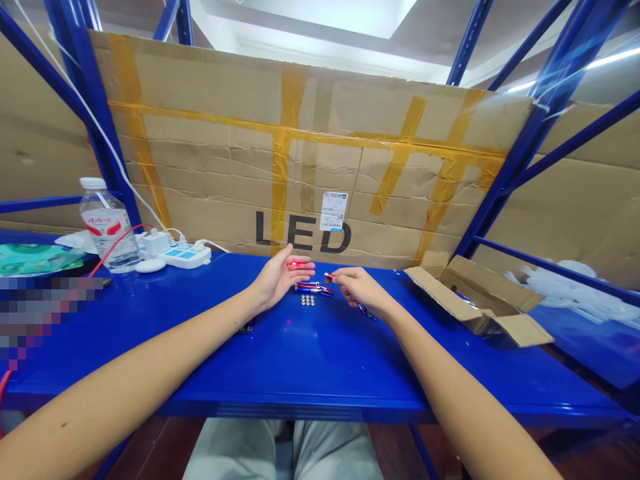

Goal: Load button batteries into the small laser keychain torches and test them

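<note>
My right hand (pixel 356 288) pinches a small red laser pointer (pixel 329 276) with a silvery tip, aimed toward my other hand. My left hand (pixel 280 279) is held up with its fingers stretched out and nothing in them. A bright red light spot falls on its fingers. On the table between the hands lie several blue and red metal tubes (pixel 313 288) of similar look. In front of them, small silver button cells (pixel 307 301) sit in neat rows. Colourful small items (pixel 369 313) are partly hidden under my right hand, and dark small pieces (pixel 246 329) lie beside my left wrist.
An open cardboard box (pixel 475 300) stands at the right of the blue table (pixel 300 373). At the left are a water bottle (pixel 107 227), a white power strip (pixel 183 255) and a red cable (pixel 113 247). A large cardboard sheet (pixel 225 167) closes off the back between blue posts.
</note>
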A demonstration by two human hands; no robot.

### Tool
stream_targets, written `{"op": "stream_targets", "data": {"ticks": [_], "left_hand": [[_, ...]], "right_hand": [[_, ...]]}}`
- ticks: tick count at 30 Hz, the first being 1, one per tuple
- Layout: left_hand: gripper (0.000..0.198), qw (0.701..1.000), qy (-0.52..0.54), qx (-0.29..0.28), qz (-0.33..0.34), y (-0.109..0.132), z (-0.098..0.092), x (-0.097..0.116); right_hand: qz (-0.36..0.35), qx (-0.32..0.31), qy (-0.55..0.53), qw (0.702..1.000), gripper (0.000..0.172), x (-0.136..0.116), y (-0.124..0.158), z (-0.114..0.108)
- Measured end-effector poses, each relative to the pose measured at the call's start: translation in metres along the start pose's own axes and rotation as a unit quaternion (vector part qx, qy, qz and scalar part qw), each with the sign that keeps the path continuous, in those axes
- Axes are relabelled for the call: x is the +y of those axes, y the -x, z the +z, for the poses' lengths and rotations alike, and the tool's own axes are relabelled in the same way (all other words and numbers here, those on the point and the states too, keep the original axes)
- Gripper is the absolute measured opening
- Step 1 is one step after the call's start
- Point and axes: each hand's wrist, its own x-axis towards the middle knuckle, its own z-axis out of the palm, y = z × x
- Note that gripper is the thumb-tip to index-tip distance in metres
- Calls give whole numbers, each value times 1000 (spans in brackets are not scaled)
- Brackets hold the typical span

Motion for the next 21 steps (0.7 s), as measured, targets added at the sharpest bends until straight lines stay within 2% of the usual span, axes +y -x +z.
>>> {"op": "stream_targets", "data": {"ticks": [7, 11, 13, 16, 19, 21], "left_hand": [[48, 1000, -10, -22, -1, 0, -1, -2], [23, 995, -76, -54, 31, 3, 1, -4], [26, 988, -130, -79, 41, 4, 2, -6], [26, 961, -239, -118, 67, 7, 3, -9], [19, 914, -360, -145, 117, 9, 3, -12], [15, 878, -427, -140, 162, 10, 2, -13]], "right_hand": [[2, -20, -10, 1000, 20, 2, -2, 0], [-15, -88, -40, 995, 23, 3, -1, 1], [-25, -132, -47, 990, 32, 4, 0, 1], [-33, -167, -42, 985, 39, 4, 2, 2], [-25, -186, -24, 982, 41, 3, 4, 3], [-29, -187, 2, 982, 42, 2, 4, 3]]}}
